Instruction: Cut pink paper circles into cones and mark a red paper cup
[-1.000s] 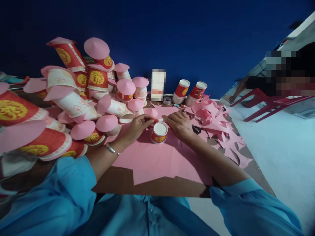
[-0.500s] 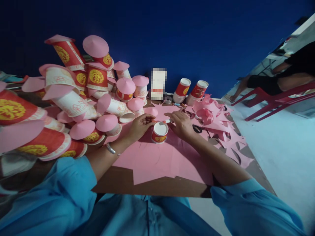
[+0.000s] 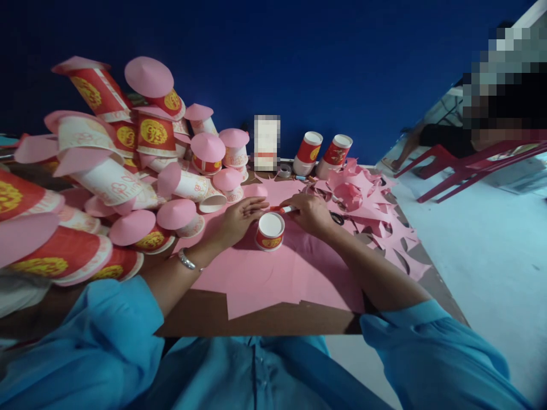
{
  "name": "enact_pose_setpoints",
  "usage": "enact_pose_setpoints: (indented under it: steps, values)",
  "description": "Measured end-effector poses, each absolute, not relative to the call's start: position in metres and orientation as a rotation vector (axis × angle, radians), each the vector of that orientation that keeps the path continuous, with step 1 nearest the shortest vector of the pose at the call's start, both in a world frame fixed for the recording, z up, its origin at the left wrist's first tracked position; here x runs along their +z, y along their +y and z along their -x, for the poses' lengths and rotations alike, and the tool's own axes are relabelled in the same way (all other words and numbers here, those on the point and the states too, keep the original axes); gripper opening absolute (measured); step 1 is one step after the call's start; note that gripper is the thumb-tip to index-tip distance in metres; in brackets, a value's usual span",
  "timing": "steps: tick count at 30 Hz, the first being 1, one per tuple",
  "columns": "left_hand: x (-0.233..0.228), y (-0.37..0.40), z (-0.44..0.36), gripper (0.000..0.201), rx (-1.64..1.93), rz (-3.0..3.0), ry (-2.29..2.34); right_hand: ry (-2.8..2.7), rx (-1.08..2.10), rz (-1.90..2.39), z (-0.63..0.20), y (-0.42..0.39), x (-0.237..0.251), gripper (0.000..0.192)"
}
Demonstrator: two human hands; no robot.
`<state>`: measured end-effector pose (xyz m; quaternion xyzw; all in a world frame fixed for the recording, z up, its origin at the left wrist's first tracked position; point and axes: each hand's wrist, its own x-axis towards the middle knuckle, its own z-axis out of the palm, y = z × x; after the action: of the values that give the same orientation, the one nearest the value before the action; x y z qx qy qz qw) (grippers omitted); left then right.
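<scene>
- Filling the far side is one smooth, dark blue wall.
- One flat brown table is partly covered by smooth, overlapped pink paper sheets with angular edges.
- The left is taken up by a heap of printed paper cups, red with yellow medallions or white with thin outlines, many topped by shallow pink paper cones. Over a dozen can be made out; an exact count is prevented by overlap. One round mouth is turned toward the near side.
- At right, beyond the table, one red chair is occupied by one person.
- On the table's right, curved-cut pink scraps are piled too densely to be counted.
- At the far edge, two tall red-and-white cups are stood side by side, white ends up; their insides are hidden.
- Two hands are held above the sheets; whether anything is pinched by the curled left hand cannot be told.
- Just nearer than the hands and between them, one small cup is stood on the sheets, flat white end up, its inside hidden.
- One silvery bracelet is worn on the left wrist.
- One slim white pen with a red end is grasped by the right hand.
</scene>
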<state>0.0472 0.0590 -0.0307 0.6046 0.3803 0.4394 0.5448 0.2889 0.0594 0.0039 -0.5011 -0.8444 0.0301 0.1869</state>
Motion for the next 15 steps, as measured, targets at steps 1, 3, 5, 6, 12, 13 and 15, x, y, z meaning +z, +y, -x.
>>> enact_pose_setpoints:
  steps: [1,3,5,6,12,13,15]
  values:
    - [-0.03,0.058,-0.045,0.046,1.059,-1.443,0.892,-2.394,0.012,1.454,-0.291,0.06,0.005,0.034]
    - [-0.029,0.057,-0.041,0.045,1.054,-1.461,0.837,-2.427,-0.122,1.556,-0.297,0.063,0.005,0.03]
    - [-0.029,0.055,-0.036,0.053,0.969,-1.482,0.724,-2.464,-0.211,1.644,-0.302,0.065,0.003,0.027]
    - [-0.028,0.054,-0.034,0.06,0.902,-1.502,0.668,-2.48,-0.244,1.672,-0.304,0.066,0.002,0.026]
    - [-0.021,0.045,-0.033,0.085,0.628,-1.771,0.684,-2.482,-0.381,1.734,-0.314,0.066,-0.003,0.029]
    - [-0.02,0.044,-0.034,0.079,0.631,-1.752,0.711,-2.455,-0.393,1.744,-0.316,0.065,-0.003,0.029]
    - [-0.018,0.044,-0.035,0.071,0.679,-1.648,0.766,-2.376,-0.415,1.719,-0.317,0.062,-0.003,0.028]
